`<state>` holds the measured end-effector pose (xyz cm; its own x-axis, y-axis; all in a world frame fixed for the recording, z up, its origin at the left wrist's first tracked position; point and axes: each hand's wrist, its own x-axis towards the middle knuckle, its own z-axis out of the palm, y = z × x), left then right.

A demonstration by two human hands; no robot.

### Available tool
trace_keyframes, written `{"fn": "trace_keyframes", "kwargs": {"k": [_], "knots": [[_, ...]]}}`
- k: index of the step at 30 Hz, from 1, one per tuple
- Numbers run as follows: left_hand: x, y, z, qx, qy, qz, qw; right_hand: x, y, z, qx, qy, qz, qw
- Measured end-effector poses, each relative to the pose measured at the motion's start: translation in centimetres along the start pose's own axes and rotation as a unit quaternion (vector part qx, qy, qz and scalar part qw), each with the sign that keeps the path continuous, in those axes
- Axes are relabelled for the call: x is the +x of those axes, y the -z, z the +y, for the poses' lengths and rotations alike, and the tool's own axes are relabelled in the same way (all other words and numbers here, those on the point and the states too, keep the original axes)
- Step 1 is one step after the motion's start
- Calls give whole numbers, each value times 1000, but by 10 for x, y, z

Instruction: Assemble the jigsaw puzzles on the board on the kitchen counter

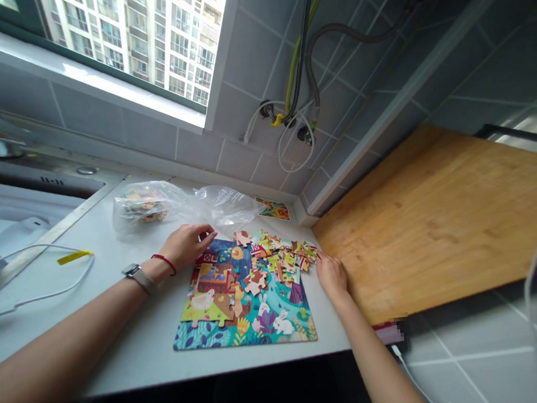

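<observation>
My left hand (pixel 188 245) rests at the upper left corner of a picture puzzle board (pixel 186 340). Its thumb and fingers curl toward each other in a pinch; anything between the tips is too small to make out. On the board's left side lies a joined section of pieces with a white hen (pixel 203 301). A heap of loose puzzle pieces (pixel 280 257) covers the upper right. A brown-and-white piece (pixel 255 281) sits near the middle. My right hand (pixel 332 274) is at the heap's right edge, fingers curled in and fingertips touching the outermost pieces; what they grip is hidden.
Behind the board lies a clear plastic bag (pixel 224 202) with more pieces (pixel 144 203) inside. A small picture card (pixel 273 208) is near the wall. A wooden board (pixel 440 224) borders the right side. At left are a sink (pixel 36 178) and a white cable (pixel 51 292).
</observation>
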<state>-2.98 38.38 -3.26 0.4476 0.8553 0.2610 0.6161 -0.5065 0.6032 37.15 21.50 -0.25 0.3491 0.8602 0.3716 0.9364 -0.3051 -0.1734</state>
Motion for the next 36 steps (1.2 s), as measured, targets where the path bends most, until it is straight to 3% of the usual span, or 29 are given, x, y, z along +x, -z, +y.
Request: {"fn": "trace_keyframes", "kwargs": {"k": [5, 8, 12, 15, 18, 23, 36], "knots": [[0, 0, 1, 6, -13, 0, 1000, 15, 16, -7, 62, 12, 48, 997], [1, 0, 0, 13, -18, 1, 1000, 12, 23, -29, 126, 40, 65, 989], [1, 0, 1, 17, -17, 1, 1000, -34, 20, -89, 233, 112, 26, 965], [0, 0, 3, 15, -24, -2, 1000, -86, 15, -135, 390, 225, -81, 889], [-1, 0, 4, 10, -36, -2, 999, -123, 7, -163, 459, 239, -136, 845], [-2, -2, 5, 11, -35, -7, 999, -138, -6, -169, 487, 242, -150, 826], [-1, -4, 3, 0, -39, -9, 999, -141, -6, -173, 451, 282, -124, 838]]}}
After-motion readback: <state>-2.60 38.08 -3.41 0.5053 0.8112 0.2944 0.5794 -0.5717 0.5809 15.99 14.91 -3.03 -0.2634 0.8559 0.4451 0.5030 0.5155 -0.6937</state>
